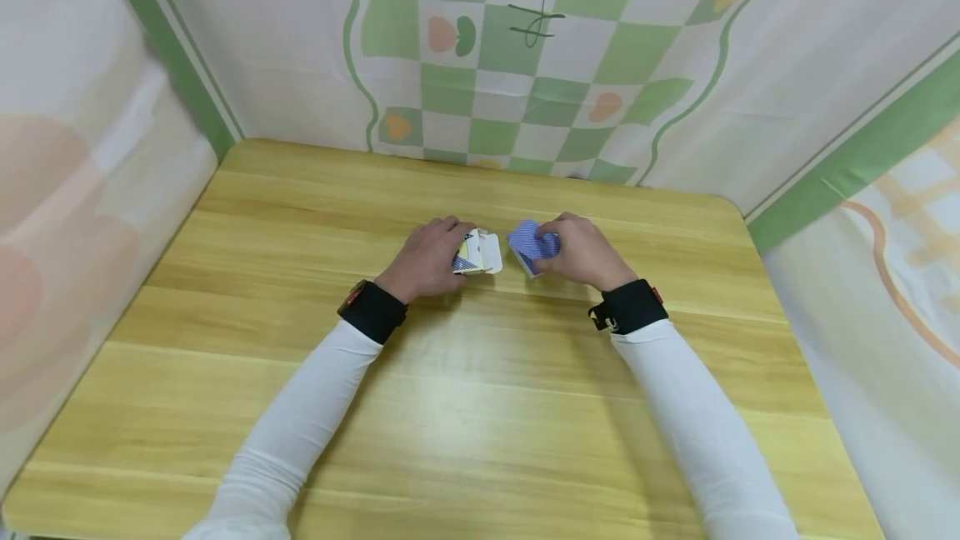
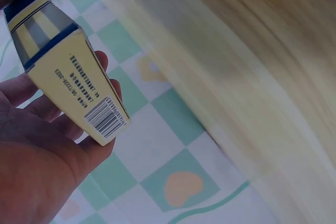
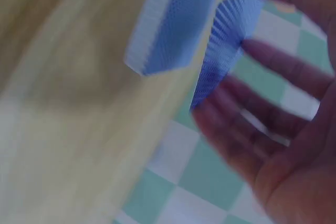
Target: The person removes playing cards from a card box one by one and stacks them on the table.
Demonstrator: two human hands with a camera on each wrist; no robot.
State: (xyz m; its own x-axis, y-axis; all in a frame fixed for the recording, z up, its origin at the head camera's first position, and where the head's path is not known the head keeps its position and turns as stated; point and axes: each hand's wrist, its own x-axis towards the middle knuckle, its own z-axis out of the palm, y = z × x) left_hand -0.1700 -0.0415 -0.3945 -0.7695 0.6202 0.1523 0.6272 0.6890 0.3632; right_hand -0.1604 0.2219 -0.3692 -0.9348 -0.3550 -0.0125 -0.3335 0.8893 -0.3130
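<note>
Toward the back of the table, my left hand [image 1: 427,261] grips a small card box [image 1: 476,255], its white end flap [image 1: 492,253] folded out toward the right. The left wrist view shows the box's cream side [image 2: 79,85] with printed text and a barcode, the fingers wrapped behind it. To the right, my right hand [image 1: 585,252] holds some blue-backed playing cards [image 1: 542,242] between thumb and fingers. In the right wrist view these held cards [image 3: 226,40] are slightly fanned. Beside them is a thicker stack of blue-backed cards [image 3: 176,30], separated by a narrow gap.
Both hands work over a light wooden table [image 1: 450,407], its far edge close beyond them. A green-and-white checked curtain [image 1: 517,90] hangs behind that edge, with more cloth at both sides. Black bands [image 1: 633,307] circle both wrists.
</note>
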